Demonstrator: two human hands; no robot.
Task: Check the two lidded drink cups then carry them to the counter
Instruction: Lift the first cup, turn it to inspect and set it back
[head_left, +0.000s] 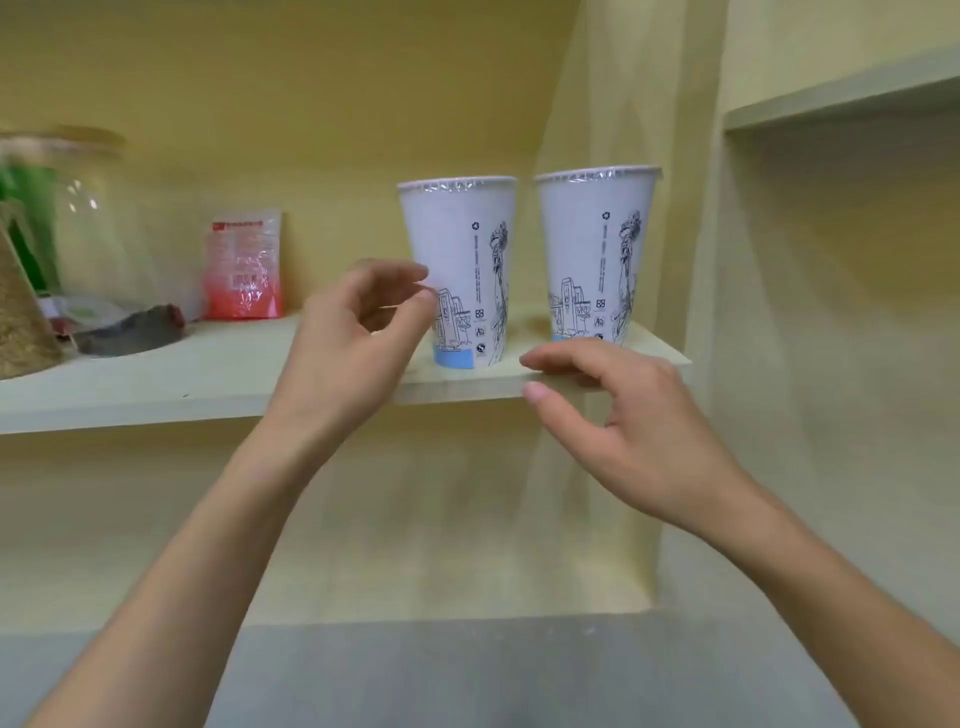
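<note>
Two white paper drink cups with black line drawings and sealed film lids stand upright side by side on a pale wooden shelf (208, 374). The left cup (467, 260) has a blue patch at its base; the right cup (592, 249) stands close beside it. My left hand (353, 343) hovers just left of the left cup, fingers curled and apart, fingertips nearly touching its side. My right hand (623, 421) is in front of and below the right cup, at the shelf's front edge, fingers spread. Neither hand holds anything.
Further left on the shelf are a red and clear packet (244, 265), a glass jar with green contents (57, 218), a bag of grain (21, 317) and a dark lump (130, 335). A grey counter (467, 670) lies below. Another shelf compartment (841, 93) is at the right.
</note>
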